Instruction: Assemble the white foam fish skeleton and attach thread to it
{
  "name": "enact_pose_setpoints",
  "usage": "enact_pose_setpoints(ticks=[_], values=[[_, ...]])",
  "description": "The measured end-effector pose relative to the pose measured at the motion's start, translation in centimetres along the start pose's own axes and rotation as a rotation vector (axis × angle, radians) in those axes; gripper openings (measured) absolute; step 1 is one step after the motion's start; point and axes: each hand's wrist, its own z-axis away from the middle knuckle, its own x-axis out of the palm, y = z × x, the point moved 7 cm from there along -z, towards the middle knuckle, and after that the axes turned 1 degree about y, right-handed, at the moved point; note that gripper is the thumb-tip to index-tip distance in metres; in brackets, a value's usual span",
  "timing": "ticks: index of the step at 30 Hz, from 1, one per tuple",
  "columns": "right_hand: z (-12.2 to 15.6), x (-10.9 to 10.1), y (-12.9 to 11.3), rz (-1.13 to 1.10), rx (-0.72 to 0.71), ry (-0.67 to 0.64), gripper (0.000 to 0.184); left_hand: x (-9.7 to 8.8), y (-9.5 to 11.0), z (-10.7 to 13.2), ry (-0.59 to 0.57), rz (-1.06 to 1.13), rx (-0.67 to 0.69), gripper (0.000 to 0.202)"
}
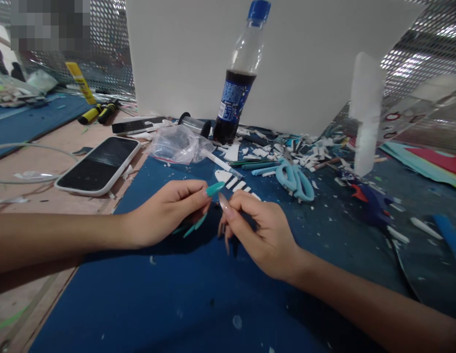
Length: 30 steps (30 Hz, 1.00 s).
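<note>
My left hand (169,211) is closed in a pinch, with long teal nails pointing right. Close beside it, my right hand (266,228) also pinches thumb to finger, its long nails a pale pinkish brown. The fingertips nearly meet above a blue mat (157,304). Whatever they hold, if anything, is too small or hidden to make out. Just beyond the fingers lies a flat white fishbone-shaped cutout (224,175), partly covered by my right hand. Light blue scissors (296,182) rest to the right of it, near a white pen-like stick (216,161).
A cola bottle (235,95) stands against a white board (304,63). Many white scraps (304,149) spread behind the scissors. At left lie a phone (99,166) and a clear plastic bag (180,144). On the right are a blue-and-red glue gun (374,203) and its cord.
</note>
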Motion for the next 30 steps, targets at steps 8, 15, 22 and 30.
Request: enact_pose_setpoints(ticks=[8,15,22,30], values=[[-0.2,0.8,0.5,-0.025,0.097,-0.097,0.033,-0.7,1.8,0.5,0.135,-0.490,0.235,0.033],[-0.2,0.7,0.6,-0.007,0.088,-0.104,0.031,-0.7,2.2,0.5,0.178,-0.568,0.291,0.032],[-0.3,0.8,0.5,0.009,0.092,-0.122,0.035,-1.8,3.9,2.3,0.418,-0.692,0.597,0.024],[-0.1,0.8,0.9,-0.019,0.133,-0.096,0.036,-3.1,3.0,3.0,0.541,-0.511,0.678,0.024]])
